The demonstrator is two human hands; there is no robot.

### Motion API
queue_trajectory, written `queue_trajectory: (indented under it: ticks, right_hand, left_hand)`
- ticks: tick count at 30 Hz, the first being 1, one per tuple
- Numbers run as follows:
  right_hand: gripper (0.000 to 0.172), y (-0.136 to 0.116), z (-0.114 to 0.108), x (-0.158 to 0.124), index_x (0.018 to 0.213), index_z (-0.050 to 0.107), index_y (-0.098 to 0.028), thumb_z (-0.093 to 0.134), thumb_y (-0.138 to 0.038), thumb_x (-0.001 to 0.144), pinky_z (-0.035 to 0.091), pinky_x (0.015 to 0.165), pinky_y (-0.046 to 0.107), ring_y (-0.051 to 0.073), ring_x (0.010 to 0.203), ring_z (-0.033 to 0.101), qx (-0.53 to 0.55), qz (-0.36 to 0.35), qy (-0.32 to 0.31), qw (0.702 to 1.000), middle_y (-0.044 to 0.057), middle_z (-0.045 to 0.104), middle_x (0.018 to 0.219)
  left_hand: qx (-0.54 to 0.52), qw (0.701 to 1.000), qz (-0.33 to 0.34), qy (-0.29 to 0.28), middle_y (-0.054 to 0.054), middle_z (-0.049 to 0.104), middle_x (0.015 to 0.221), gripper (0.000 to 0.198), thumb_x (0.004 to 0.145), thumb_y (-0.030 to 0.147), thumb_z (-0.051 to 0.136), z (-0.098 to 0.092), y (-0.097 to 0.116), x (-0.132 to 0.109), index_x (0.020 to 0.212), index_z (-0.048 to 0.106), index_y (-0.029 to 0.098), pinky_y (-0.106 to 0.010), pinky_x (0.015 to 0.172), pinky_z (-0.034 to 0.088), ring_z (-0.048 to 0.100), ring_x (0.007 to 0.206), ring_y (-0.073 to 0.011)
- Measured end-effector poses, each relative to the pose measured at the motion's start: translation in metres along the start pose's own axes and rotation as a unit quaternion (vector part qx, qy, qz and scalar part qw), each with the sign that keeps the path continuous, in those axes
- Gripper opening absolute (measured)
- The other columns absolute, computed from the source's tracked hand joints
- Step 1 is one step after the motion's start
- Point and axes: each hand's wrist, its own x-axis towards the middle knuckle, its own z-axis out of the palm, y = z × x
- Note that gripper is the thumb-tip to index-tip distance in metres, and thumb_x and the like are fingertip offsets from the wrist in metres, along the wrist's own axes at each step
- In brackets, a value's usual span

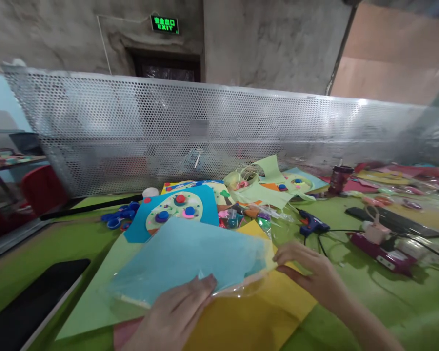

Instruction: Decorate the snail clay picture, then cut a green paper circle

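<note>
A clear plastic sleeve holding light blue craft sheets (190, 253) lies tilted in front of me. My left hand (179, 309) is closed on its near edge, fingers over the plastic. At the right corner, my right hand (310, 270) pinches the clear sleeve between thumb and fingers. Under the pack lie a yellow sheet (249, 317) and a pale green sheet (91, 302). Just behind it rests a bright blue sheet (208, 204) bearing a cream oval (173, 214) with red and blue caps on it.
A blue glue gun (310, 223) with a black cord stands to the right, near a purple power strip (384, 253). A dark cup (340, 179) is further back. At left lie blue plastic pieces (120, 214) and a black flat object (36, 302). A perforated metal screen (219, 126) borders the table.
</note>
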Motion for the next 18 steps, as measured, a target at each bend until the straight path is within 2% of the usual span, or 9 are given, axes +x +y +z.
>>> queue_trajectory:
  ticks: [2, 5, 7, 11, 14, 18]
  right_hand:
    - [0.015, 0.002, 0.001, 0.003, 0.074, 0.061, -0.023, 0.053, -0.024, 0.086, 0.053, 0.063, 0.023, 0.016, 0.069, 0.065, 0.022, 0.000, -0.001, 1.000, 0.002, 0.067, 0.071]
    - [0.016, 0.004, -0.006, 0.009, 0.073, 0.060, -0.022, 0.053, -0.028, 0.086, 0.053, 0.060, 0.024, 0.016, 0.065, 0.065, 0.014, 0.027, 0.061, 0.998, 0.003, 0.067, 0.070]
    - [0.018, 0.004, -0.010, 0.012, 0.073, 0.059, -0.022, 0.054, -0.033, 0.086, 0.053, 0.061, 0.025, 0.017, 0.066, 0.066, 0.019, 0.041, 0.073, 0.996, 0.004, 0.068, 0.071]
    - [0.024, 0.001, -0.004, 0.009, 0.083, 0.060, -0.021, 0.060, -0.045, 0.079, 0.054, 0.068, 0.027, 0.019, 0.076, 0.067, 0.089, 0.039, -0.031, 0.995, 0.006, 0.071, 0.081]
    - [0.021, 0.005, 0.003, 0.005, 0.075, 0.061, -0.021, 0.061, -0.041, 0.080, 0.052, 0.063, 0.025, 0.017, 0.068, 0.066, 0.097, 0.050, -0.029, 0.994, 0.004, 0.069, 0.074]
    - [0.025, 0.018, -0.003, 0.014, 0.070, 0.063, -0.020, 0.057, -0.040, 0.084, 0.051, 0.062, 0.027, 0.018, 0.067, 0.065, 0.120, 0.044, 0.021, 0.992, 0.005, 0.068, 0.070]
  left_hand:
    - [0.006, 1.000, 0.003, -0.001, -0.001, 0.067, 0.112, 0.033, 0.094, 0.017, 0.032, 0.000, -0.001, -0.003, 0.123, 0.049, 0.015, -0.016, 0.092, 0.045, 0.062, 0.101, -0.0110]
    - [0.017, 1.000, -0.013, 0.003, 0.000, 0.068, 0.111, 0.040, 0.094, 0.023, 0.035, -0.001, -0.001, -0.008, 0.134, 0.037, 0.017, -0.017, 0.090, 0.047, 0.064, 0.097, -0.0118]
    - [0.023, 0.999, -0.037, -0.001, 0.001, 0.068, 0.109, 0.045, 0.094, 0.022, 0.035, -0.001, -0.001, -0.010, 0.138, 0.029, 0.019, -0.014, 0.087, 0.048, 0.066, 0.092, -0.0104]
    - [0.026, 0.999, -0.044, -0.004, 0.002, 0.070, 0.107, 0.048, 0.094, 0.022, 0.034, -0.002, 0.000, -0.008, 0.140, 0.021, 0.020, -0.013, 0.084, 0.049, 0.067, 0.090, -0.0098]
    - [0.019, 0.999, -0.044, 0.006, 0.003, 0.070, 0.106, 0.046, 0.096, 0.023, 0.031, -0.004, 0.001, -0.004, 0.140, 0.020, 0.022, -0.014, 0.082, 0.051, 0.067, 0.090, -0.0093]
    - [-0.021, 0.998, -0.064, 0.014, 0.002, 0.070, 0.106, 0.040, 0.095, 0.028, 0.033, -0.003, 0.003, -0.005, 0.135, 0.033, 0.021, -0.016, 0.083, 0.051, 0.065, 0.095, -0.0099]
